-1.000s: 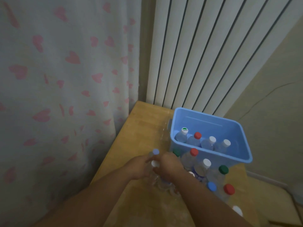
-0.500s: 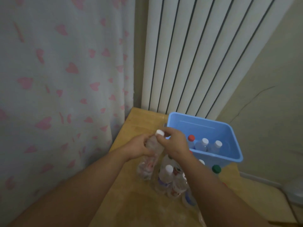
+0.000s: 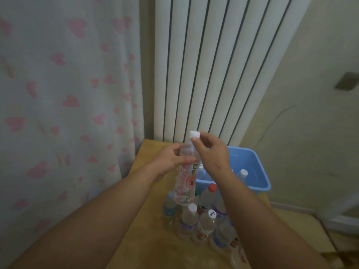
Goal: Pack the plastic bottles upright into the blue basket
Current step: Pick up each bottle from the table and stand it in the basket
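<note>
A clear plastic bottle with a pink label and a white cap hangs nearly upright in the air, above the table and just left of the blue basket. My left hand grips its upper body. My right hand pinches the neck just under the cap. The basket holds upright bottles, mostly hidden by my right arm; one white-capped bottle shows. Several more bottles stand grouped on the wooden table below the held one.
A curtain with pink hearts hangs at the left, close to the table's left edge. A white ribbed radiator stands behind the table. The beige wall is at the right, floor below it.
Both hands have lifted the pink-labelled bottle from among the standing bottles up into the air, and it now hangs higher, beside the basket. The camera has tilted up.
</note>
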